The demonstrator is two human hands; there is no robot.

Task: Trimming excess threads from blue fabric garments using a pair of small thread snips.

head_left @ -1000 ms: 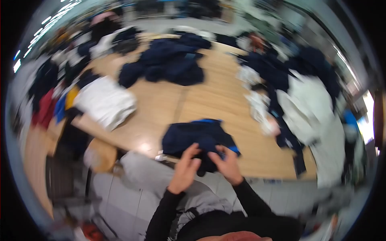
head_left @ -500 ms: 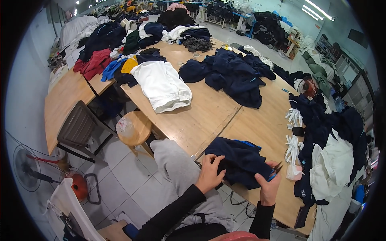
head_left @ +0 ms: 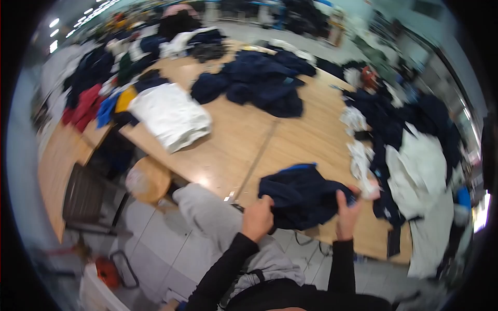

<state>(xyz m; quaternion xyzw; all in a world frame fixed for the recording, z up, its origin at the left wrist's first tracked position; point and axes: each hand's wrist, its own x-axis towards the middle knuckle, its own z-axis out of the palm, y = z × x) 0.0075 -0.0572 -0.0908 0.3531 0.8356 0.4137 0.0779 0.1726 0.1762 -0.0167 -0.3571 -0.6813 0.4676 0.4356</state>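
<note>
A navy garment (head_left: 303, 199) with a bright blue strip along its far edge lies bunched at the table's near edge. My left hand (head_left: 258, 218) is closed on its near left edge. At the garment's right end is my right hand (head_left: 347, 215), thumb raised, with small thread snips (head_left: 354, 199) in it. Motion blurs the snips; only a bit of blue handle and a dark blade show. Whether the right fingers also grip the cloth, I cannot tell.
White folded garments (head_left: 171, 116) lie on the wooden table (head_left: 236, 150), with a navy heap (head_left: 264, 80) beyond. White strips (head_left: 358, 155) and piled navy and white clothes (head_left: 420, 171) line the right edge. A round stool (head_left: 150, 179) and dark chair (head_left: 88, 199) stand at left.
The view has swung, shifting the scene left and up and blurring it. My left hand has gone from spread fingers on the cloth to closed on its edge. The snips stay in my right hand.
</note>
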